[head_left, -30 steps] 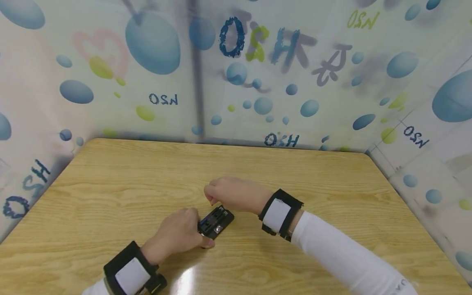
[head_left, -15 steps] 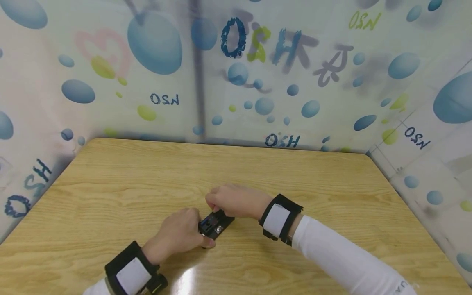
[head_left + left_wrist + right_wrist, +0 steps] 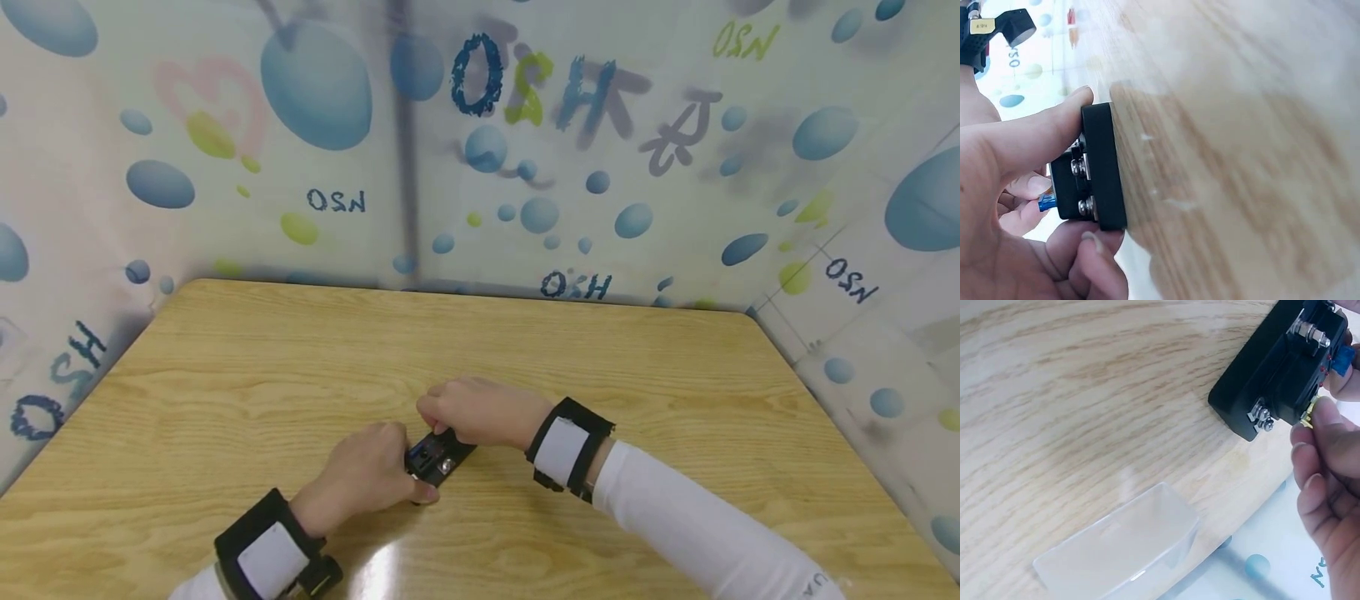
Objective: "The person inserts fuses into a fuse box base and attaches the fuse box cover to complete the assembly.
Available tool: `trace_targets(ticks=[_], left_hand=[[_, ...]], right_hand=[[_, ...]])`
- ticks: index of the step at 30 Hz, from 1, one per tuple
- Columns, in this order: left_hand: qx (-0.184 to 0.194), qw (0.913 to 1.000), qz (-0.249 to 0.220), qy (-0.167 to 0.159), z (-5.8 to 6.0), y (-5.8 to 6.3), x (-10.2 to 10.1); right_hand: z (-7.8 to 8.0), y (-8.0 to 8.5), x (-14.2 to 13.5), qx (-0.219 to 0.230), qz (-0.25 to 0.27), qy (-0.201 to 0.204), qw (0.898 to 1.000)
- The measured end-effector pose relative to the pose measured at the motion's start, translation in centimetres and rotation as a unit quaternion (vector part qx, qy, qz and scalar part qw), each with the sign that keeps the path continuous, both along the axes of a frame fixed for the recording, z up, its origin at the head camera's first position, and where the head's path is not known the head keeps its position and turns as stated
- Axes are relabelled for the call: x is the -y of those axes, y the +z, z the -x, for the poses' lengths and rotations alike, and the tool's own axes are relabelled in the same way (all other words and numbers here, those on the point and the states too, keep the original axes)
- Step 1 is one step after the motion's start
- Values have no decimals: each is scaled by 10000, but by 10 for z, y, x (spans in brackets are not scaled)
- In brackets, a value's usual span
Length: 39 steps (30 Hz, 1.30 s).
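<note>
A small black fuse block point(image 3: 438, 457) with metal screw terminals rests on the wooden table between both hands. My left hand point(image 3: 362, 468) grips its left end, thumb on the near side. In the left wrist view, the thumb presses one side of the block point(image 3: 1104, 165) and fingers curl at the other. My right hand point(image 3: 480, 411) is over the block's far end. Its thumb and forefinger pinch a small yellow fuse point(image 3: 1309, 417) at the block's top face, seen in the right wrist view. A blue fuse point(image 3: 1342, 360) stands beside it; how deep the yellow one sits is hidden.
A clear plastic cover point(image 3: 1119, 544) lies on the table near the block in the right wrist view. The wooden table point(image 3: 247, 367) meets a wall point(image 3: 480, 208) printed with blue and green drops at the back and sides.
My right hand has come down and slightly nearer, from just above the block's far end onto it. The left hand and the block stay in place.
</note>
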<state>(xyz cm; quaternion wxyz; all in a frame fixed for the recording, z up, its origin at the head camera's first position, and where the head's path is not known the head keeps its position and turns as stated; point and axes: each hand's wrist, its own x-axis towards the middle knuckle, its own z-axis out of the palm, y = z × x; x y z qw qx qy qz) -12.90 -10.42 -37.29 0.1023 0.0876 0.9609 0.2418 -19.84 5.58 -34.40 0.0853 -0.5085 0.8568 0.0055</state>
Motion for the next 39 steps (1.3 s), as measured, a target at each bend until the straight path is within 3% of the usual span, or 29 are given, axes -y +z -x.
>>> trace_targets(ticks=[25, 39], left_hand=[[-56, 10000, 28, -6, 0, 1, 1], [-77, 9999, 106, -29, -1, 1, 0]], right_hand=[[4, 1, 2, 231, 276, -24, 9993], [-1, 3, 6, 5, -217, 227, 9995]])
